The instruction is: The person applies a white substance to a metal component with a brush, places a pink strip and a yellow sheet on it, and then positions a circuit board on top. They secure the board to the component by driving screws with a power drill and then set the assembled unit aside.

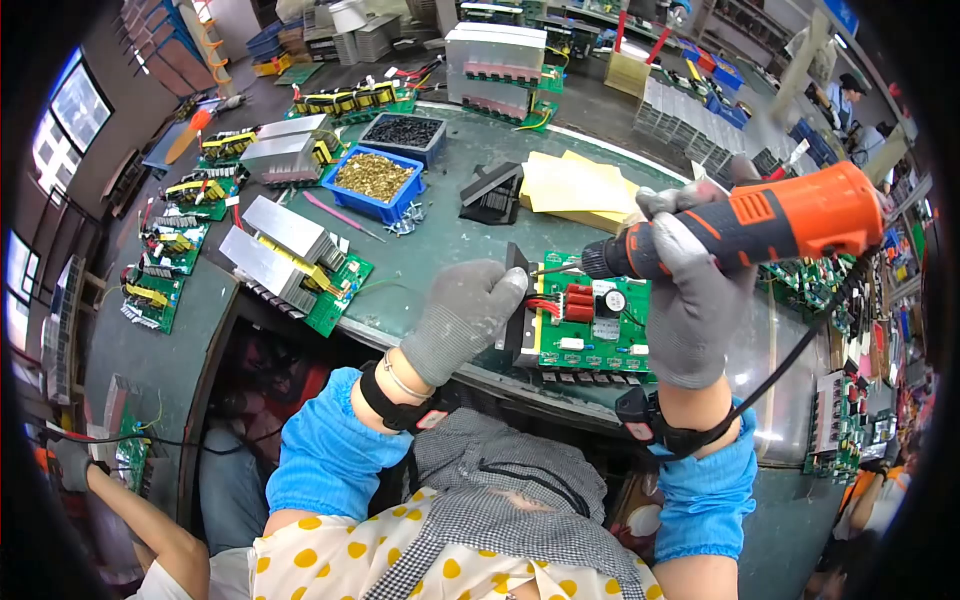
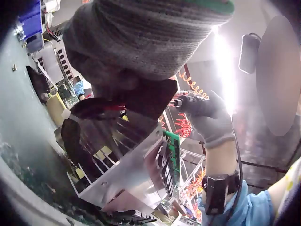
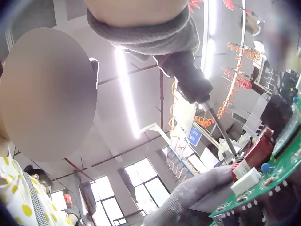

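Observation:
My left hand (image 1: 462,315) pinches a black end plate (image 1: 516,300) that stands upright at the left end of a green circuit board (image 1: 600,348). The board carries red components (image 1: 579,302) and a round black-and-white one (image 1: 611,302). In my right hand (image 1: 692,300) is an orange and black electric screwdriver (image 1: 780,220), held level and pointing left. Its thin bit (image 1: 558,268) reaches to the plate near my left thumb. A silver finned heatsink (image 2: 122,176) shows below the plate in the left wrist view. The bit (image 3: 221,129) slants down toward the board in the right wrist view.
A blue bin of brass-coloured screws (image 1: 415,188) and a bin of black parts (image 1: 440,152) stand beyond my left hand. Black plates (image 1: 490,193) lie beside yellow sheets (image 1: 575,185). Finished-looking board assemblies (image 1: 290,255) line the left. The screwdriver's cord (image 1: 800,345) hangs past my right wrist.

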Motion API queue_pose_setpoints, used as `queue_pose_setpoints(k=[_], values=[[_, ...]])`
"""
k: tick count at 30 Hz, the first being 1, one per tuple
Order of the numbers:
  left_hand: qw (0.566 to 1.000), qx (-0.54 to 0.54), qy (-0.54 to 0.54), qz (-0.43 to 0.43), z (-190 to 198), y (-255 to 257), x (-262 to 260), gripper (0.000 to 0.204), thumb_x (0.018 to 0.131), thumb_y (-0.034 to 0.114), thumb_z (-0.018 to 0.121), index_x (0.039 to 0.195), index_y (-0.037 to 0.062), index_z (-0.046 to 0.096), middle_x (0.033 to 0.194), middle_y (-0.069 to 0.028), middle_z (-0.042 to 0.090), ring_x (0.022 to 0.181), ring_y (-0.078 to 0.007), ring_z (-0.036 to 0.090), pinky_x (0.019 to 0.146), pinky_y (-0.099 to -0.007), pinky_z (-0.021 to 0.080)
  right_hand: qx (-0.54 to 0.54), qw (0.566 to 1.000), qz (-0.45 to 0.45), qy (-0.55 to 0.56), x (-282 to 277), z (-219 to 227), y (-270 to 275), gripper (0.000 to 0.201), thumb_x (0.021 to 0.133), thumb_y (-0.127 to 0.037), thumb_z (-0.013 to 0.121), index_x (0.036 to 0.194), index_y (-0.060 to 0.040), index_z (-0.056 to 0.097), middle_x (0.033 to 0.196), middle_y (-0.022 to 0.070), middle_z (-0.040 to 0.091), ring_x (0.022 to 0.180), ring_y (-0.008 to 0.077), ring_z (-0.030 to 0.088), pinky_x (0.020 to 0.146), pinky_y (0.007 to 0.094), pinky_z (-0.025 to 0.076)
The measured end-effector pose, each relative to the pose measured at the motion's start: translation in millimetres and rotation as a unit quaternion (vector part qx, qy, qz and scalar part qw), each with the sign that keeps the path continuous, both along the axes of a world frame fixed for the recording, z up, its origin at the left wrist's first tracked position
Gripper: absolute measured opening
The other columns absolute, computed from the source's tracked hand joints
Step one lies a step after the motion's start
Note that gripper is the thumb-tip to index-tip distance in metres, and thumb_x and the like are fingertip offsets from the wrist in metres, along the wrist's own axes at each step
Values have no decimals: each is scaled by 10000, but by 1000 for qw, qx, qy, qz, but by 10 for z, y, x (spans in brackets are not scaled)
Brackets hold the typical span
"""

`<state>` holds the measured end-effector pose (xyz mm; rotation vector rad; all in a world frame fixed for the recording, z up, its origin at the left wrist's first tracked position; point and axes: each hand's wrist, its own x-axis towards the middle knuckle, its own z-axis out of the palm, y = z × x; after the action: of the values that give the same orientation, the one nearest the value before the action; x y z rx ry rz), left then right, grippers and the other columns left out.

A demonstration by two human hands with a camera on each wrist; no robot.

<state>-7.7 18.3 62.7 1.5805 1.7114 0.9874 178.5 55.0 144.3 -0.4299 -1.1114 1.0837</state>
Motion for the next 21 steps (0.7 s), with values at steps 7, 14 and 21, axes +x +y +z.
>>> queue_pose_setpoints(k=[7, 14, 21], values=[[999, -9, -50, -6, -65, 11, -8, 411, 970, 359, 532, 796, 1, 632, 685, -200, 587, 670, -359, 605, 630, -460, 438, -59, 987, 36, -144, -2, 152, 43, 613, 790, 1, 680, 1346, -33, 423, 1003, 65, 609, 919, 202, 651, 849, 378, 538], [982, -21, -187, -31, 76, -52, 88, 338, 969, 246, 561, 747, -2, 619, 588, 3, 516, 539, -77, 469, 487, -300, 353, 14, 963, 124, -239, -526, 310, 445, 350, 737, -72, 692, 1050, -65, 536, 801, 20, 570, 692, 123, 579, 593, 297, 491], [986, 25, -164, -12, -220, 55, -85, 335, 985, 244, 590, 735, 22, 600, 636, 27, 543, 567, -50, 441, 495, -269, 325, 75, 964, 54, -248, -719, 238, 614, 567, 662, 43, 669, 1161, -69, 424, 911, 112, 582, 876, 290, 605, 795, 358, 485]])
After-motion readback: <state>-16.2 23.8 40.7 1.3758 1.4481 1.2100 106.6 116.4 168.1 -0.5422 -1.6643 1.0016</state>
